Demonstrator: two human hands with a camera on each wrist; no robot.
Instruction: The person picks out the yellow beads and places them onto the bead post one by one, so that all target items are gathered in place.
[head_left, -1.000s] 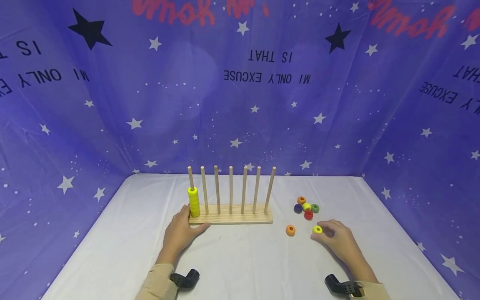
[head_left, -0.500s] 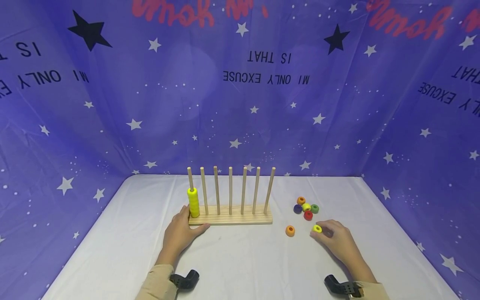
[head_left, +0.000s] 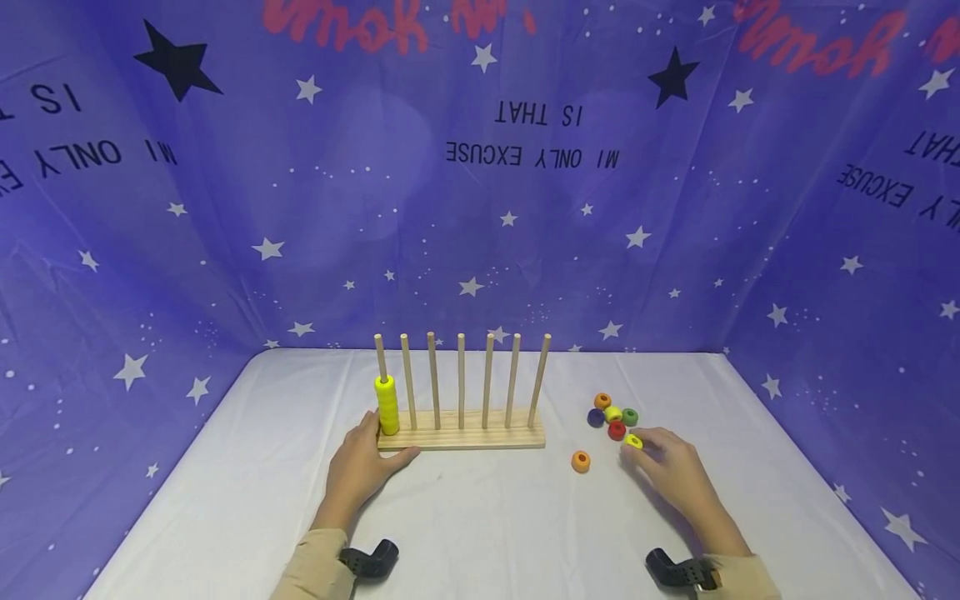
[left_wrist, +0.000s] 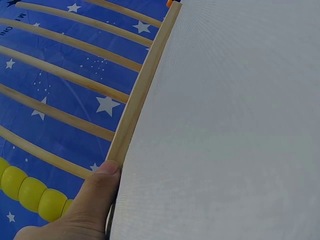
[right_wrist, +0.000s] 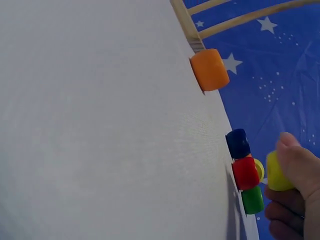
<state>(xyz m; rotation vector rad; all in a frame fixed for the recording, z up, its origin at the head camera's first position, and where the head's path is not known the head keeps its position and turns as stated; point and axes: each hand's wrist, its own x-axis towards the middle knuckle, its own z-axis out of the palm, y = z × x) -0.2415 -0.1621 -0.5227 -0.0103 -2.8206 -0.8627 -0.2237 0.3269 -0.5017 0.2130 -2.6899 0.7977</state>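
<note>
A wooden rack [head_left: 465, 438] with a row of upright pegs stands on the table, its leftmost peg carrying a stack of yellow beads [head_left: 387, 404]. My left hand [head_left: 358, 469] grips the rack's left end, the thumb [left_wrist: 95, 192] lying along the front edge of the base. Between thumb and fingers my right hand [head_left: 675, 468] pinches a yellow bead [right_wrist: 276, 172], raised off the cloth. Just beyond that hand a red bead [head_left: 617, 431], a green bead [head_left: 630, 417], a dark blue bead [head_left: 596, 417], another yellow bead [head_left: 613, 414] and an orange bead [head_left: 603, 402] lie clustered.
A second orange bead [head_left: 581, 462] sits alone between the rack and my right hand. White cloth [head_left: 495, 525] covers the table. Blue star-printed fabric [head_left: 480, 217] rises behind it and at both sides.
My right hand has moved slightly away from me with the yellow bead, toward the cluster, and the bead has tilted. The left hand and the rack stay where they were.
</note>
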